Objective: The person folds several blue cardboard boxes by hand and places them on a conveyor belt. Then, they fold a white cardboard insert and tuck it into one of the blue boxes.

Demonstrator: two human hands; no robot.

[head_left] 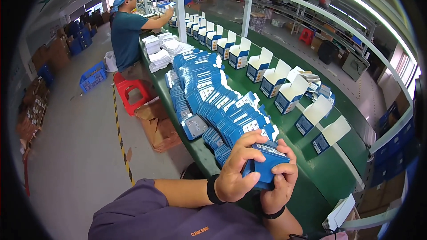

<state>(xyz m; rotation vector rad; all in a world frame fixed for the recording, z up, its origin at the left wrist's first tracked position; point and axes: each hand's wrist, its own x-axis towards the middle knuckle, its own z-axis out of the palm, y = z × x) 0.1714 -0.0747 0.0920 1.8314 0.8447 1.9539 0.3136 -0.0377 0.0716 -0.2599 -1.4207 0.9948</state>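
Note:
A small blue carton (267,163) with a white printed panel is gripped between my two hands, close to my body above the table's near end. My left hand (238,169) is closed round its left side, with the thumb pressed against it. On the other side my right hand (281,180) holds it with bent fingers, thumb on the blue face. Its underside is hidden. Just beyond my hands lies a long, overlapping heap of flat blue cartons (195,80). A metallic-looking, rounded rectangular piece (195,126) rests beside the heap.
Open blue-and-white boxes (239,55) stand in a row along the green table (307,169), lids raised. Stacks of white paper (160,60) lie farther off. A co-worker (129,31) in a blue cap stands at the left side, near a red stool (129,92). Metal posts (180,9) rise by the table.

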